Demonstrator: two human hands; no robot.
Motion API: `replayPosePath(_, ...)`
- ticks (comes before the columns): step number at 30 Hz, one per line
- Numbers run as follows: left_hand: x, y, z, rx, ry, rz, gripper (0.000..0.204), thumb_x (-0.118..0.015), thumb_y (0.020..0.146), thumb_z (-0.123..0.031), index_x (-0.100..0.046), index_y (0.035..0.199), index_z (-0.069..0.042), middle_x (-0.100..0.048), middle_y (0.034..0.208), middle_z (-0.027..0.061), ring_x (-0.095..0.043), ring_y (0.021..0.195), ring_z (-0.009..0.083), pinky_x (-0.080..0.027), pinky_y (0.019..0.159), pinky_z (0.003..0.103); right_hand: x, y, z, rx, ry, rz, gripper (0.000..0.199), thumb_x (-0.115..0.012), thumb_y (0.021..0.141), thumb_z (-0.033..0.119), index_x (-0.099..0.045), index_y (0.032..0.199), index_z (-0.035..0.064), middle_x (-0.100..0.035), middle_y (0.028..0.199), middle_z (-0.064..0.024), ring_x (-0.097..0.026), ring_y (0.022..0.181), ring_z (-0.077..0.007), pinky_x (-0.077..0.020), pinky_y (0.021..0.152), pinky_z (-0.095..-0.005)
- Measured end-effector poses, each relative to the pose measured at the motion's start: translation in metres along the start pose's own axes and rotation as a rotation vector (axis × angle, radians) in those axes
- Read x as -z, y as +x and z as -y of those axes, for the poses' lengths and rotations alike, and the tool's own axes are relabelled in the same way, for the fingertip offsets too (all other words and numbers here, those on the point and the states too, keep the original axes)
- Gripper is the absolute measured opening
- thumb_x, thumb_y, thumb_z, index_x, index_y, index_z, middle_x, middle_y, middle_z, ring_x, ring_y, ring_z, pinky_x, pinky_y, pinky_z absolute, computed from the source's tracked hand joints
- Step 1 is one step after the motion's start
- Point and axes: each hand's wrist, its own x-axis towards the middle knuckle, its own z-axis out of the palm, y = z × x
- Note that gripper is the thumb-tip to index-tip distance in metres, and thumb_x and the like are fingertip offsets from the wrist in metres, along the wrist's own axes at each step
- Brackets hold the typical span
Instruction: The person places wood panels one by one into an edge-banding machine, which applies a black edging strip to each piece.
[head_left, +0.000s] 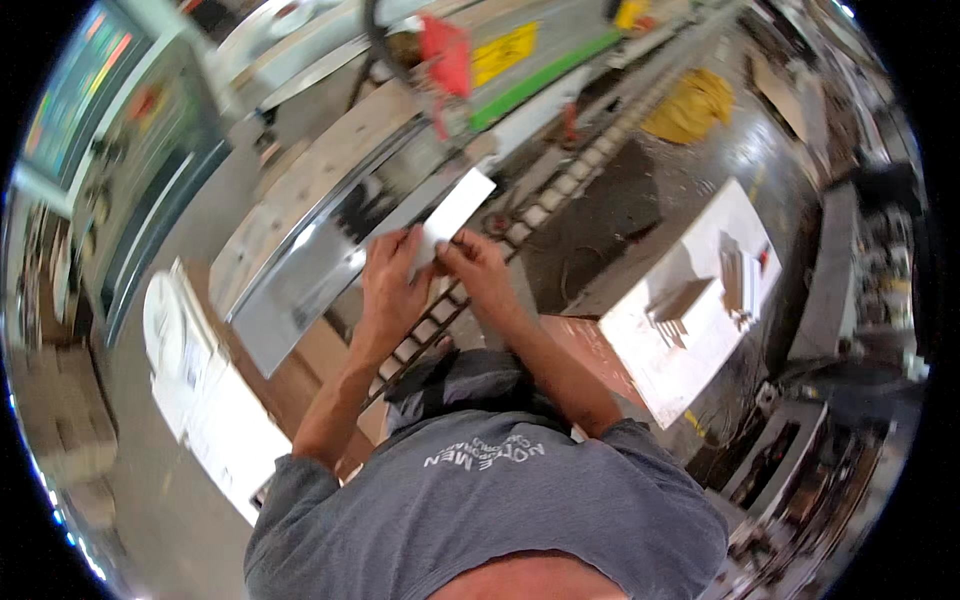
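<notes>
A narrow, flat white strip (pixel 460 207) is between my hands, angled up and to the right. My left hand (pixel 392 280) is closed on its lower end, thumb and fingers pressed together. My right hand (pixel 482 275) pinches the same strip near its right edge. Beneath and to the left of my hands lies a shiny metal tray (pixel 290 290). To the right, several white strips (pixel 690 305) lie stacked on a white board (pixel 640 360).
A chain-like track (pixel 540 210) runs diagonally past my hands. Behind it are machine parts with a green edge (pixel 545 80). A yellow cloth (pixel 690 105) lies on the floor at the far right. More white panels (pixel 215 420) stand at the left.
</notes>
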Motion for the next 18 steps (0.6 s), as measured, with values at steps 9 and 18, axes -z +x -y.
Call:
replayPosePath(9,0.02,0.019,0.126,0.091,0.137,-0.187,0.041,-0.079,0.07,-0.004,-0.068,0.11,-0.001,-0.064,0.11,0.0155,-0.06,0.099,0.0349,-0.051,0.082,0.042,-0.078,0.066,-0.036,-0.052,0.123,0.115,0.057,-0.058,0.099,0.016,-0.035,0.145,-0.0096,-0.062,0.102,-0.0103,-0.063,0.081,-0.0136,-0.0578,0.07,-0.0297)
replayPosePath(18,0.017,0.042,0.143,0.166,0.295,-0.231,0.017,-0.079,0.074,-0.012,-0.076,0.089,-0.004,-0.064,0.096,0.0116,-0.057,0.089,0.0299,-0.047,0.082,0.041,-0.097,0.118,-0.011,-0.106,-0.065,0.076,0.017,-0.054,0.097,0.013,-0.052,0.101,-0.0037,-0.06,0.071,-0.007,-0.056,0.052,-0.0108,-0.0447,0.045,-0.0249)
